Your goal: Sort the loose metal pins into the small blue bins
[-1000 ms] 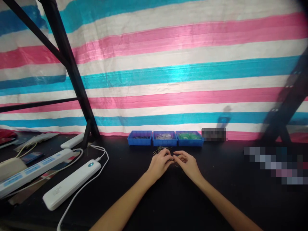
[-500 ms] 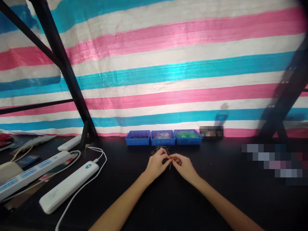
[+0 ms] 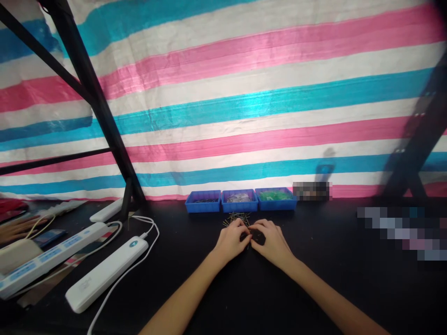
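Observation:
My left hand (image 3: 230, 241) and my right hand (image 3: 273, 240) meet over the black table, fingertips together. The left thumb and forefinger curl into a pinch. Opposite them, the right thumb and fingers bend into a ring. A sliver of a thin stick shows below the fingertips; the fingers hide most of it, and which hand bears it is hard to see. Just beyond my left fingers lies a loose pile of thin, brownish-yellow sticks (image 3: 237, 217). Behind the pile stand three blue bins: one with dark pieces (image 3: 203, 208), one with clear pieces (image 3: 240, 208), one with green pieces (image 3: 276, 204).
On the left lie a white power bank-like bar (image 3: 106, 274) with a white cable (image 3: 120, 278) and a power strip (image 3: 56, 256). Another person's hand (image 3: 21, 228) rests at the far left. A black metal post (image 3: 104, 116) rises before the striped sheet (image 3: 244, 102).
My right fingers have spread from a tight pinch into a wider ring. The thin stick that hung below my fingertips is now mostly hidden. Another person's hand has appeared at the far left.

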A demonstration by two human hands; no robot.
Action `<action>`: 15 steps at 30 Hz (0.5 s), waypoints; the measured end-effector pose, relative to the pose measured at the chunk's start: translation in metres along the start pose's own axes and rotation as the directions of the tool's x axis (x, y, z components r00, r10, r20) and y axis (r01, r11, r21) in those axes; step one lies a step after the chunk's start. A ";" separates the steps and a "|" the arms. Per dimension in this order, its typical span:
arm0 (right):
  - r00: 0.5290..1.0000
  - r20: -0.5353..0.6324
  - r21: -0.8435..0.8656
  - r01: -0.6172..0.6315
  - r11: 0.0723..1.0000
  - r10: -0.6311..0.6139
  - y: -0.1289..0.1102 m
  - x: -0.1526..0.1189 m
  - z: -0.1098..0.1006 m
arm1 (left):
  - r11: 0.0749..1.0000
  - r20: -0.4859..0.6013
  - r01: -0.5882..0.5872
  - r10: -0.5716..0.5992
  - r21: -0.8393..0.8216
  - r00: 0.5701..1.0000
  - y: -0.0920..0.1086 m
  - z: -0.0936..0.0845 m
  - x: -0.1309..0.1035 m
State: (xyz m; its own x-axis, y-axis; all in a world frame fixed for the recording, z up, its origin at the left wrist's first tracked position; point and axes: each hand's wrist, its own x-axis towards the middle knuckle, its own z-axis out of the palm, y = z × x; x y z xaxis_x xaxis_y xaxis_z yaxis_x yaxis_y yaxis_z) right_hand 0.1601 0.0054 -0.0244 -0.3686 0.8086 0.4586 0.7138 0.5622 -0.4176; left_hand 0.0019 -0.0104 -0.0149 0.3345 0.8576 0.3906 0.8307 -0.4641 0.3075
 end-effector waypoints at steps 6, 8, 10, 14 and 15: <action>0.991 0.046 -0.124 -0.121 0.985 0.128 0.016 0.001 0.001 | 0.997 0.032 -0.075 0.075 0.009 0.997 0.003 -0.009 0.000; 0.987 0.110 -0.116 -0.105 0.988 0.118 0.018 0.001 0.001 | 0.993 0.077 -0.113 0.114 -0.014 0.990 0.001 -0.012 -0.001; 0.984 0.162 -0.102 -0.054 0.993 0.071 0.017 0.000 0.001 | 0.990 0.112 -0.131 0.135 -0.046 0.984 -0.002 -0.013 -0.001; 0.976 0.217 -0.075 0.046 0.996 -0.029 0.011 0.000 -0.001 | 0.988 0.134 -0.120 0.132 -0.094 0.982 -0.009 -0.011 0.000; 0.974 0.221 -0.069 0.060 0.996 -0.043 0.010 0.000 -0.001 | 0.988 0.139 -0.115 0.129 -0.103 0.982 -0.010 -0.011 0.000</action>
State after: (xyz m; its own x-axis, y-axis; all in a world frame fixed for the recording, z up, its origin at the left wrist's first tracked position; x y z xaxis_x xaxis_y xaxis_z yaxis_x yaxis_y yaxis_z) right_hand 0.1677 0.0104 -0.0275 -0.5212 0.8020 0.2919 0.7300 0.5961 -0.3343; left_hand -0.0106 -0.0078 -0.0085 0.4974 0.8130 0.3028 0.7363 -0.5801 0.3482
